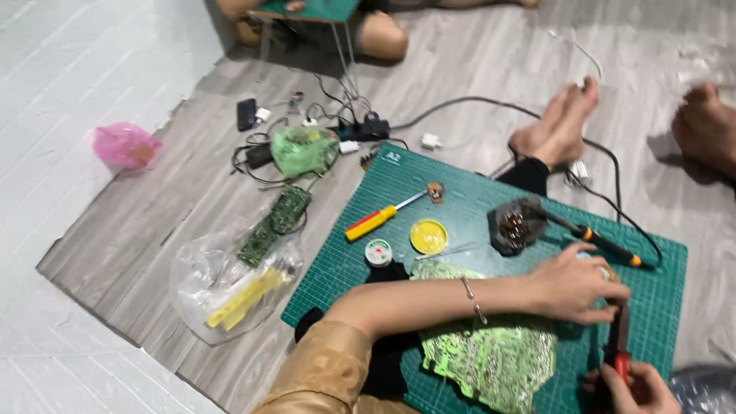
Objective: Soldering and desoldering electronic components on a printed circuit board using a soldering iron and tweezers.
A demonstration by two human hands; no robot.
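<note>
My left hand [575, 287] reaches across my body to the right side of the green cutting mat [460, 192]. Its fingers are curled around a small pale part [606, 272] that is mostly hidden. My right hand [636, 387], at the bottom right edge, grips red-handled pliers [619, 345] whose tip points up at the left hand's fingers. A bare green-and-yellow circuit board [491, 356] lies on the mat under my left forearm. A black cloth [387, 272] sits beside my elbow.
On the mat lie a red-and-yellow screwdriver [372, 222], yellow tin [428, 235], solder spool [378, 251], and soldering iron [606, 244] by its stand [514, 226]. To the left are a clear bag [222, 291], a green board [274, 222], cables and a power strip [364, 129]. Another person's feet [556, 126] rest beyond.
</note>
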